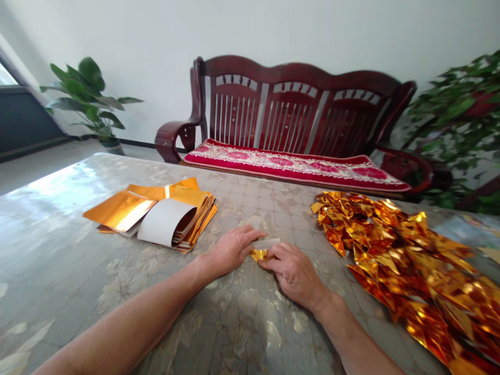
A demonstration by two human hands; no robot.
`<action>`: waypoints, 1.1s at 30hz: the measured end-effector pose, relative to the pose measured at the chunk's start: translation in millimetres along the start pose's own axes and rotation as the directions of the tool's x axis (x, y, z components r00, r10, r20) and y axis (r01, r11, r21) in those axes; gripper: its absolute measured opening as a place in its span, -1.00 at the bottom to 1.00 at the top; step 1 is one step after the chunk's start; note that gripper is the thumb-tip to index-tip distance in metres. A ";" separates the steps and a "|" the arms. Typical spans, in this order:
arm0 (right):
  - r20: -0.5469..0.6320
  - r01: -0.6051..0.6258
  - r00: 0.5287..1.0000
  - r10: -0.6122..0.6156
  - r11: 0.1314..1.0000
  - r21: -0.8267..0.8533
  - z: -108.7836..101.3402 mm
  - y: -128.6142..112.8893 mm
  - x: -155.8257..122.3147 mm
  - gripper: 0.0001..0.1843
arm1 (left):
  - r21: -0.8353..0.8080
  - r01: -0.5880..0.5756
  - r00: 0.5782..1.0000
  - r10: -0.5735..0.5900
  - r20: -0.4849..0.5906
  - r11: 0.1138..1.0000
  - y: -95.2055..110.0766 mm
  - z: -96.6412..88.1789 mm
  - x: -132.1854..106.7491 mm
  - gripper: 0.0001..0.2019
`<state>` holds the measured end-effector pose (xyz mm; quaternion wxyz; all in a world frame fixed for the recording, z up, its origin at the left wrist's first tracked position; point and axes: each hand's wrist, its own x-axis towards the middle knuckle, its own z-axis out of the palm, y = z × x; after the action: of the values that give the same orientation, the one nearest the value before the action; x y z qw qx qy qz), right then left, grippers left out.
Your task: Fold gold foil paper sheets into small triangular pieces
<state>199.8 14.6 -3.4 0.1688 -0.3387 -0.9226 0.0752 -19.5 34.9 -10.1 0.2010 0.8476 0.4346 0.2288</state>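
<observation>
A small piece of gold foil paper (258, 255) lies in front of me on the table, partly folded, with a pale grey-white side showing along its far edge. My left hand (232, 249) is closed on its left end, fingers together and pressed down on the paper. My right hand (294, 270) grips the right end, thumb and fingers bent around it. Left of my hands sits a loose stack of gold foil sheets (121, 205), one curled over with its white back up. To the right spreads a large heap of folded gold foil pieces (375, 234).
The table (156, 302) has a clear, shiny, floral-patterned cover. Beyond its far edge stands a dark red wooden bench (304, 78) with a red floral seat cover (273, 160). A potted plant (89, 94) is at left, and leafy greenery (457, 114) at right.
</observation>
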 end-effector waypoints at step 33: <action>-0.144 -0.229 0.954 0.264 0.949 0.218 8.1 37.9 8.9 -0.80 | 0.052 0.135 0.987 -0.130 -0.093 0.989 13.2 8.3 -2.2 -0.87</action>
<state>213.2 48.9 -18.2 0.2697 -0.4382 -0.8427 0.1583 -7.4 24.7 -10.2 0.1715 0.8112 0.5050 0.2398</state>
